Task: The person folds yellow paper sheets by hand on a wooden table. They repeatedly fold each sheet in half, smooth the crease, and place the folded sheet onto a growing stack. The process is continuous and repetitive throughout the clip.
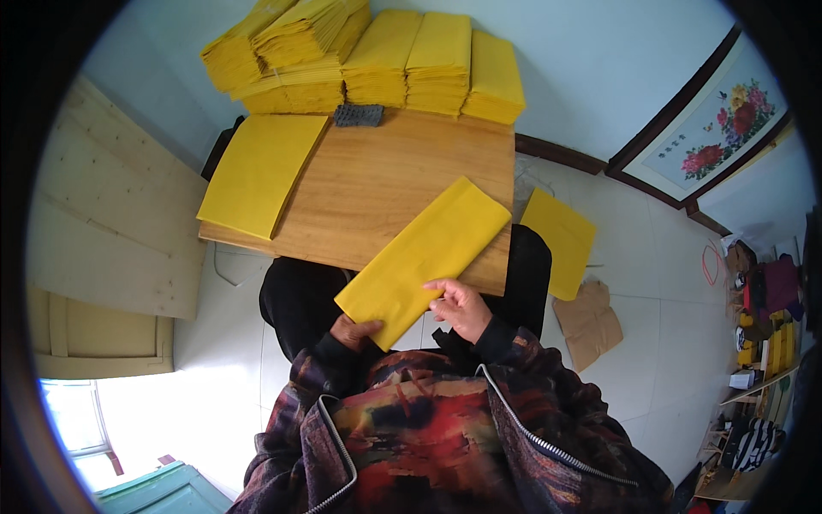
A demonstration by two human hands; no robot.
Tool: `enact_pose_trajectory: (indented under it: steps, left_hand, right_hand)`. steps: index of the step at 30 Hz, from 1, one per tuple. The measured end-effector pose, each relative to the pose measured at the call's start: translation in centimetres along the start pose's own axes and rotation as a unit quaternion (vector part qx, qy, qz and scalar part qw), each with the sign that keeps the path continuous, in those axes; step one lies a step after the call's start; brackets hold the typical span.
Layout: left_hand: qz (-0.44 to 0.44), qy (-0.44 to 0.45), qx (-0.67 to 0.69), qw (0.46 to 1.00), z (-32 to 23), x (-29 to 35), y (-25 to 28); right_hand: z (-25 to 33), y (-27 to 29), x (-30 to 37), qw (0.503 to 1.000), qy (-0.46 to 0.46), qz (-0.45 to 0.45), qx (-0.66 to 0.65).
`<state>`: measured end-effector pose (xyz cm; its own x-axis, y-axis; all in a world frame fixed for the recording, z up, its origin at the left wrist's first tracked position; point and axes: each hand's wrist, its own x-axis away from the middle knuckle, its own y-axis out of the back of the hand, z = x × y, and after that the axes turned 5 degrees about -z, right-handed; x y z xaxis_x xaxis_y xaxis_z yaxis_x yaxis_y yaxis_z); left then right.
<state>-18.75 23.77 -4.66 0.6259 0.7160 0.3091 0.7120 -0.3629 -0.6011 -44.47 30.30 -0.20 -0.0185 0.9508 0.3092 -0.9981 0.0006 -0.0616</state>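
Observation:
A long, folded yellow sheet (428, 257), looking like paper or thin felt, slants across the near right of the wooden table (385, 163) and over my lap. My left hand (354, 331) is closed on its near end, thumb on top and fingers out of sight underneath. At the sheet's right edge is my right hand (463, 310), its forefinger stretched onto the yellow surface and the other fingers loosely bent. A flat stack of yellow sheets (261, 176) lies on the table's left side.
Tall stacks of folded yellow sheets (437, 64) line the table's back edge, with a dark grey cloth (359, 115) before them. On the floor at right lie a yellow sheet (561, 244) and brown cardboard (588, 325). Loaded shelves (753, 385) stand far right; a wooden panel (120, 206) stands left.

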Motion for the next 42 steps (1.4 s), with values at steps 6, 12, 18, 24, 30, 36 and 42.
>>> enact_pose_trajectory:
  steps: [6, 12, 18, 24, 30, 36, 42]
  left_hand:
    - [0.016, 0.026, 0.078, 0.996, -0.2, 0.9, -1.7]
    - [-0.075, 0.02, 0.061, 0.995, -1.9, 0.5, 0.0]
    - [-0.16, -0.021, -0.068, 0.984, -2.8, -1.8, 0.7]
    - [-0.294, -0.098, -0.507, 0.805, -12.1, -9.1, 3.3]
    - [-0.295, -0.278, -0.679, 0.612, -10.0, -8.0, -0.5]
    - [-0.142, -0.242, -0.806, 0.522, -4.6, -6.3, -4.5]
    - [-0.143, -0.241, -0.806, 0.522, -4.5, -5.4, -4.3]
  right_hand:
    - [-0.6, -0.5, 0.0, 0.994, -0.01, -0.089, -0.057]
    - [-0.1, 0.2, 0.6, 0.996, -0.016, -0.078, -0.045]
    - [2.1, 1.3, 1.1, 0.997, -0.044, -0.047, -0.041]
    - [3.1, 0.5, -0.2, 0.999, 0.024, 0.01, 0.048]
    - [3.4, 0.6, -0.7, 0.825, 0.281, -0.223, 0.438]
    - [3.4, -1.5, -4.9, 0.761, 0.264, -0.089, 0.586]
    - [2.3, -1.8, -5.9, 0.746, 0.24, -0.092, 0.614]
